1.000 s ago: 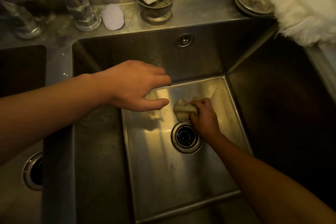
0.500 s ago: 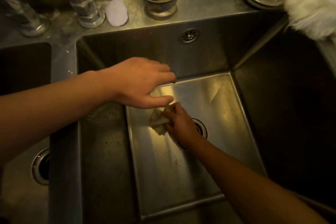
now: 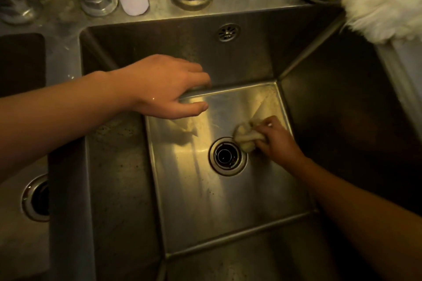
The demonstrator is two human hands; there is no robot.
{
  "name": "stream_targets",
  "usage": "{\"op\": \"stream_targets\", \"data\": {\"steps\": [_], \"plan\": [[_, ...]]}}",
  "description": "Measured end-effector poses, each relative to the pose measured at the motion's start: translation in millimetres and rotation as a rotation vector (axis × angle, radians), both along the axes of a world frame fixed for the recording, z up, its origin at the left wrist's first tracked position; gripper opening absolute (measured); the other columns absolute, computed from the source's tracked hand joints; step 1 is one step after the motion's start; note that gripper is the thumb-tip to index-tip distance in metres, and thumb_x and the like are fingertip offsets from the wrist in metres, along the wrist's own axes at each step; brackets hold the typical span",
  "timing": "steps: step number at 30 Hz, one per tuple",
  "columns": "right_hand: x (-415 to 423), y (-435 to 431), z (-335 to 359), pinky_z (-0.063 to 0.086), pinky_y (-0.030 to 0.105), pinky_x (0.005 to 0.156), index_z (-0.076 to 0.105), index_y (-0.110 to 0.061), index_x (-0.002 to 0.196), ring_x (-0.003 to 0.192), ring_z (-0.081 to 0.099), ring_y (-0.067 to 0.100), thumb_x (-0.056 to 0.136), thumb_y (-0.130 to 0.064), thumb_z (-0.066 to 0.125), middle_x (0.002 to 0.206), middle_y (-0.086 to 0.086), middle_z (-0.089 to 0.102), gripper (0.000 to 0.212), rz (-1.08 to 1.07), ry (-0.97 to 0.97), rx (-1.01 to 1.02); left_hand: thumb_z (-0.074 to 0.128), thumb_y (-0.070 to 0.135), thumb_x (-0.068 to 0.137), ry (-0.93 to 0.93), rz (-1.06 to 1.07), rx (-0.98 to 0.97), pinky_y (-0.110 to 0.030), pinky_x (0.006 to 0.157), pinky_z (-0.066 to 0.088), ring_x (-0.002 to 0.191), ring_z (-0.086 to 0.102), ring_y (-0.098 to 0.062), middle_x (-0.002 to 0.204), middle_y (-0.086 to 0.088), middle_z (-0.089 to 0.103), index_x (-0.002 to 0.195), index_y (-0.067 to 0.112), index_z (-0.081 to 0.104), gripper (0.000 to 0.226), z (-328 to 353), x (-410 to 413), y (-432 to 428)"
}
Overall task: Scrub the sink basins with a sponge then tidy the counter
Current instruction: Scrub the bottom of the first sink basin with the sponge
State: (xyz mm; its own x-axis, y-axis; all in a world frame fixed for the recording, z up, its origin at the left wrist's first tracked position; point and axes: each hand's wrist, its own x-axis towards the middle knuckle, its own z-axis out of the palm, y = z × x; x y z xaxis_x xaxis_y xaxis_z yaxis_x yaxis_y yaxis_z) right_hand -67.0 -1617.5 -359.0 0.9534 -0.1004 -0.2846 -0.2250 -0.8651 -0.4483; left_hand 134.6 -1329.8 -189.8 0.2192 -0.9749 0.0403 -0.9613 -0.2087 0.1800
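Just right of the drain (image 3: 228, 155), my right hand (image 3: 275, 141) clamps the sponge (image 3: 245, 138); my left hand (image 3: 169, 89) hangs empty, fingers loosely spread, farther off.

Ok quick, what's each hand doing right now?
Left hand: open, holding nothing, spread over the back of the sink.
Right hand: closed on the sponge, pressing it down beside the drain.
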Motion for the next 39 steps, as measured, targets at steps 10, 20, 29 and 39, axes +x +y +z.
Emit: {"op": "stream_targets", "data": {"steps": [10,20,29,39], "plan": [[-73,-8,-15,0.048,0.040,0.095,0.058,-0.017,0.132,0.110,0.058,0.036,0.081,-0.023,0.078,0.130,0.012,0.040,0.056,-0.385,0.099,-0.026,0.032,0.068,0.090,0.024,0.021,0.008,-0.041,0.077,0.052,0.092,0.062,-0.029,0.104,-0.002,0.059,0.118,0.024,0.052,0.056,4,-2,0],[-66,27,-21,0.051,0.035,0.083,0.058,-0.022,0.124,0.099,0.059,0.027,0.079,-0.026,0.075,0.124,0.004,0.042,0.048,-0.180,0.089,-0.011,0.030,0.069,0.089,0.040,0.048,0.005,-0.043,0.080,0.052,0.096,0.062,-0.028,0.110,-0.002,0.060,0.122,0.025,0.051,0.059,3,-1,0],[42,0,-27,0.048,0.045,0.097,0.048,-0.020,0.142,0.108,0.058,0.041,0.090,-0.023,0.067,0.136,0.015,0.042,0.055,-0.649,-0.112,-0.110,0.029,0.071,0.088,0.024,0.043,-0.033,-0.043,0.080,0.053,0.100,0.063,-0.027,0.117,0.000,0.061,0.128,0.027,0.052,0.063,0,1,-2],[77,65,-33,0.047,0.035,0.091,0.059,-0.019,0.132,0.102,0.059,0.031,0.086,-0.020,0.067,0.127,0.011,0.046,0.046,-0.349,-0.178,0.040,0.029,0.070,0.088,0.025,0.072,0.015,-0.041,0.083,0.052,0.107,0.061,-0.027,0.124,-0.001,0.060,0.130,0.025,0.050,0.065,4,2,-2]]}}
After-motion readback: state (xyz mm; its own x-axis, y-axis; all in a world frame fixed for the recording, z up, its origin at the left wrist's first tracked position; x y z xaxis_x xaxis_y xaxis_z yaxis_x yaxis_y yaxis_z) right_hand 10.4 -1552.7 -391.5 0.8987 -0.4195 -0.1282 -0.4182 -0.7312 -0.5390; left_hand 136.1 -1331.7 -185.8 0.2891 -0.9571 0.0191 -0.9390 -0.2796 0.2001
